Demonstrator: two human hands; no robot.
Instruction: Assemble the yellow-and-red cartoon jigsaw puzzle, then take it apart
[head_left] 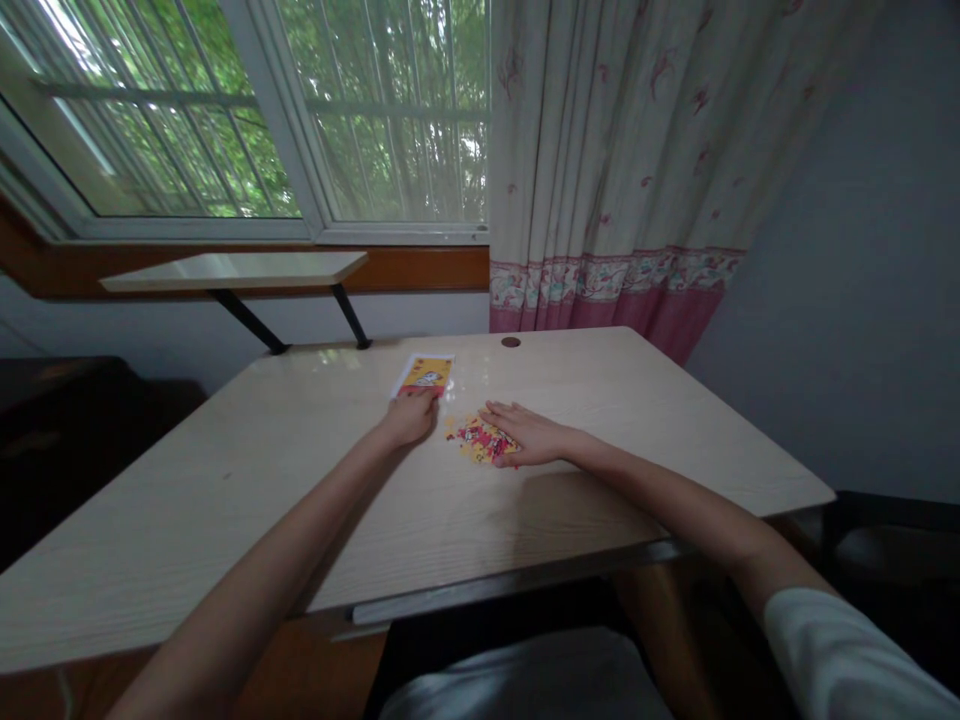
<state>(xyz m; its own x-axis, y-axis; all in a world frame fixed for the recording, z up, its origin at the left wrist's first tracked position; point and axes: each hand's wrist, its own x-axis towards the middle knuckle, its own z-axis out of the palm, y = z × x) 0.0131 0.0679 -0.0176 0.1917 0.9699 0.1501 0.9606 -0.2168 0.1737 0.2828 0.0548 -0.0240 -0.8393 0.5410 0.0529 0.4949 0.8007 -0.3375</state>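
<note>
My left hand (pixel 409 418) reaches across the pale wooden desk (pixel 225 500) and touches the near edge of a yellow and red picture card (pixel 424 374); whether it grips the card I cannot tell. My right hand (pixel 525 433) lies flat, fingers spread, beside and partly over a small heap of red, yellow and white puzzle pieces (pixel 478 440). It holds nothing that I can see. Both forearms stretch out over the desk from the near edge.
A round cable hole (pixel 511 342) sits near the desk's far edge. Behind are a small shelf on black brackets (pixel 232 270), a barred window (pixel 247 110) and a pink-hemmed curtain (pixel 615 170). A dark cabinet (pixel 67 430) stands at the left.
</note>
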